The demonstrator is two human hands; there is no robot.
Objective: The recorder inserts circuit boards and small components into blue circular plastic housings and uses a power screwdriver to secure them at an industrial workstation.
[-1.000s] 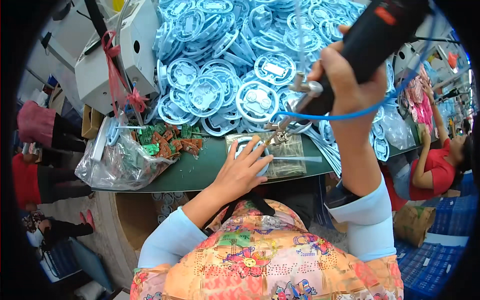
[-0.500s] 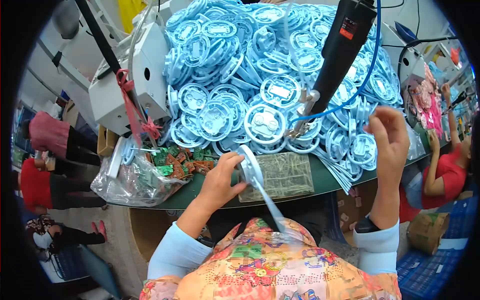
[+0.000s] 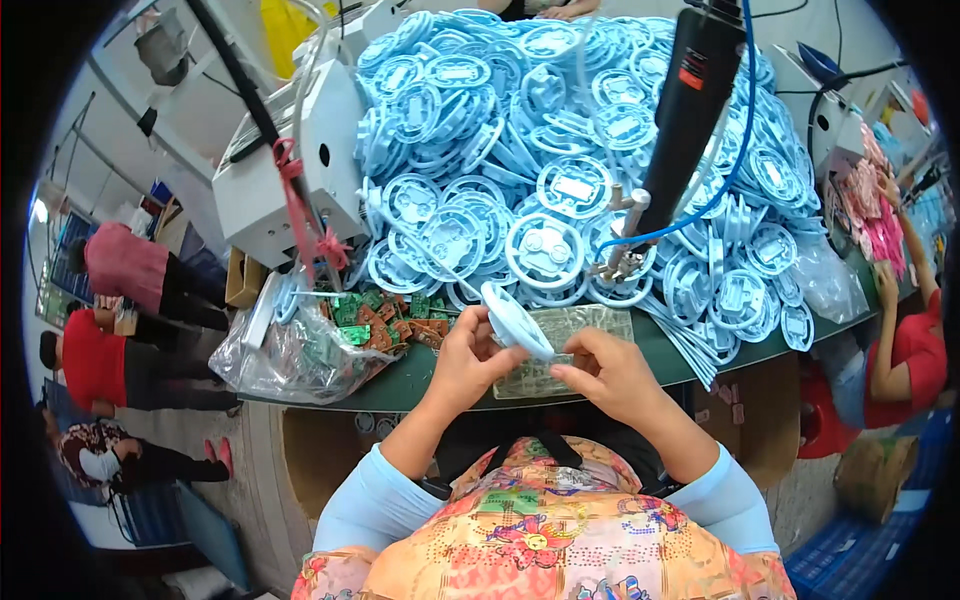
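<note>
My left hand (image 3: 465, 358) grips a light-blue round plastic ring part (image 3: 515, 322), tilted on edge above the front of the table. A thin light-blue strip (image 3: 430, 258) reaches up and left from it. My right hand (image 3: 612, 372) is at the part's lower right edge, thumb and finger drawn together; whatever they pinch is too small to make out. Below both hands lies a flat, clear-wrapped pad (image 3: 590, 325). Just beyond them, a large heap of similar light-blue parts (image 3: 545, 250) covers the table.
A black powered hand tool (image 3: 685, 110) with a metal tip and blue hose (image 3: 745, 130) hangs over the heap. At left are a grey-white machine (image 3: 290, 165) and a plastic bag (image 3: 290, 360) beside green and brown circuit boards (image 3: 375, 322). Other people work at both sides.
My right hand has come down and inward from the right to the part. The strip that hung toward my body now points up and left. The view has shifted slightly.
</note>
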